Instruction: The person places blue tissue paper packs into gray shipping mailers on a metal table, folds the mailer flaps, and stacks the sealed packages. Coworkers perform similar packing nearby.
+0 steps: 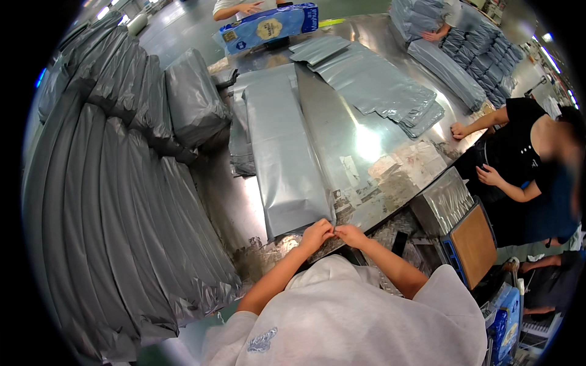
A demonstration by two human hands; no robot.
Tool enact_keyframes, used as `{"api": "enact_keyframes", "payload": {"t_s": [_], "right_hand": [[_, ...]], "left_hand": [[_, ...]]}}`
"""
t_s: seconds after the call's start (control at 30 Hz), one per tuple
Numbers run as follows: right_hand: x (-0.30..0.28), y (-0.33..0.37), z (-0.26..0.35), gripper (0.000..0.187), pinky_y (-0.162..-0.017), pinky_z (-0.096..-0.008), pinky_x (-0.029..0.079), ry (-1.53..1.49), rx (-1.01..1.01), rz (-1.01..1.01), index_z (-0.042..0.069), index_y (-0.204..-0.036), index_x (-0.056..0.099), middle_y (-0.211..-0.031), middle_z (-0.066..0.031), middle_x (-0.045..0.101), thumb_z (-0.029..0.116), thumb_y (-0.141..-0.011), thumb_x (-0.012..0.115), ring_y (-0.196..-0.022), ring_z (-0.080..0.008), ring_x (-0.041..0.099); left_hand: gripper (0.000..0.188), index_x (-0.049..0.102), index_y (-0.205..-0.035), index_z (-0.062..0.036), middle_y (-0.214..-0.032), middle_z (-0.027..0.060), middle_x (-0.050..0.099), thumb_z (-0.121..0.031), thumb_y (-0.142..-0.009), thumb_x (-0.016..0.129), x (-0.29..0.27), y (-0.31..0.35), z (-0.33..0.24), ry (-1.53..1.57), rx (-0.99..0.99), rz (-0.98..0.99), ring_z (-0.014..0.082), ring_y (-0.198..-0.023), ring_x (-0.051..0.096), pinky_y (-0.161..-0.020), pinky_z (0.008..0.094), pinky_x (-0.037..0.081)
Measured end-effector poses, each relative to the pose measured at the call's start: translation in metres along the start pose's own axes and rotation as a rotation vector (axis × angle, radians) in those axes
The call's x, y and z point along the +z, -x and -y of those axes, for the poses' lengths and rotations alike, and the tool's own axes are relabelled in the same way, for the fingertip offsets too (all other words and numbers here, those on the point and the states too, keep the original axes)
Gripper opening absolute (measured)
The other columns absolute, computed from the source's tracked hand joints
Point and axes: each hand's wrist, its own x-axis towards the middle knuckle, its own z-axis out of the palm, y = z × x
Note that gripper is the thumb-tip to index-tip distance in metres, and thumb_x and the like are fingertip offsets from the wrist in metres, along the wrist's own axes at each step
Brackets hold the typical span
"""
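A long grey plastic bag [285,152] lies flat on the metal table, its near end at the table's front edge. At that end's right corner, my left hand [318,235] is closed with its fingers pinched together. Close beside it, almost touching, my right hand [350,235] is closed in a pinch too. Both hands seem to grip the corner of the grey bag, though the bit between the fingertips is too small to see well. More grey plastic [242,160] shows under the bag's left side.
Large grey wrapped bundles [116,232] are stacked along the left. A fanned pile of grey bags [378,85] lies across the metal table [323,116]. A blue package [268,27] stands at the far edge. A person in black [519,165] is at the right, near a brown-topped box [473,244].
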Motion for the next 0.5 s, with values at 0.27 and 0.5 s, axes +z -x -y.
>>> {"api": "enact_keyframes", "payload": {"t_s": [0.27, 0.5], "right_hand": [[0.032, 0.015, -0.049, 0.016, -0.055, -0.0235, 0.044, -0.635, 0.36, -0.209, 0.001, -0.088, 0.056, -0.083, -0.0076, 0.064, 0.011, -0.085, 0.042, -0.062, -0.0124, 0.058], [0.027, 0.018, -0.055, 0.012, -0.053, -0.0217, 0.041, -0.755, 0.521, -0.253, 0.004, -0.085, 0.053, -0.081, -0.0088, 0.064, 0.01, -0.085, 0.042, -0.06, -0.0107, 0.057]], "left_hand": [[0.006, 0.046, -0.082, -0.0119, -0.069, 0.0045, 0.051, -0.015, -0.084, 0.051, -0.026, 0.273, 0.098, 1.008, -0.806, -0.33, 0.0137, -0.059, 0.048, -0.051, 0.0264, 0.04], [0.052, 0.045, -0.119, -0.0099, -0.119, 0.0069, 0.05, -0.041, -0.079, 0.052, -0.155, 0.539, 0.15, 0.629, -0.982, -1.678, 0.0234, -0.112, 0.046, -0.09, 0.0351, 0.039]]}}
